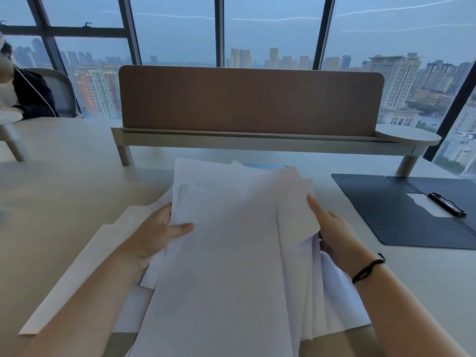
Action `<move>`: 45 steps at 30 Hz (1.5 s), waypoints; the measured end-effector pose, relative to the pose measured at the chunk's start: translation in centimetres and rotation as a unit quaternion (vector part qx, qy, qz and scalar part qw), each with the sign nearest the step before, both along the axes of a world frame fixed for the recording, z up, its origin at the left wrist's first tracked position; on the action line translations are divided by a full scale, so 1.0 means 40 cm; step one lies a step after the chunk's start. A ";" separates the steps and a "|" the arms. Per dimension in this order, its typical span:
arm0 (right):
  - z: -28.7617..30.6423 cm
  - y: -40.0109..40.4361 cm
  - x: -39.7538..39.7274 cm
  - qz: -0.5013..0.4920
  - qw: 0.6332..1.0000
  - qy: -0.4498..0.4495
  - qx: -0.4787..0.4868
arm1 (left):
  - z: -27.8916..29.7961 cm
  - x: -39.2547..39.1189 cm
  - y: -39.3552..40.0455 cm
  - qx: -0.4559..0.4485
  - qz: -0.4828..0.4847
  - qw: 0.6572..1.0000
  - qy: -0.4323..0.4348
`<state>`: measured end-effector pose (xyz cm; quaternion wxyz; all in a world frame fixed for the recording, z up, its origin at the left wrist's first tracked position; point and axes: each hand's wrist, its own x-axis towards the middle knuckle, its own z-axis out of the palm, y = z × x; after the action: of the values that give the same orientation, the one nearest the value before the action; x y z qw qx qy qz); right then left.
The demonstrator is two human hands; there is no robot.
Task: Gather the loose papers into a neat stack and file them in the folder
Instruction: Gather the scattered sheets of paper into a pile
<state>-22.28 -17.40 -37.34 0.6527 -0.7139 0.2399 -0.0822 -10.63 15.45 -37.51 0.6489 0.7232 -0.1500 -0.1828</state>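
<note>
- Sheets of loose white paper (226, 253) sit fanned and uneven, lifted off the pale counter (64, 181).
- Left hand (157, 233) pinches their left edge; right hand (332, 233) grips the right side, forefinger straight.
- Thin, floppy and slippery, they likely need squaring by both long edges.
- Open dark folder (391, 210) lies well to the right.

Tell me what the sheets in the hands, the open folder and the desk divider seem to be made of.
Sheets: thin white paper, matte; they bend and fan unevenly.
Folder: dark, smooth, probably plastic or coated board, with a black clip, likely metal.
Desk divider: brown panel, matte, looks felt or fabric-covered; cannot tell for sure.
</note>
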 end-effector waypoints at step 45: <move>-0.003 0.290 -0.202 0.284 0.948 0.063 0.129 | -0.004 0.018 0.011 0.021 0.153 0.981 0.119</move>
<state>-30.37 -5.79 -37.47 0.7194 -0.6657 0.0759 0.1832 -9.90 15.90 -37.65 0.6668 0.7244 0.0446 -0.1690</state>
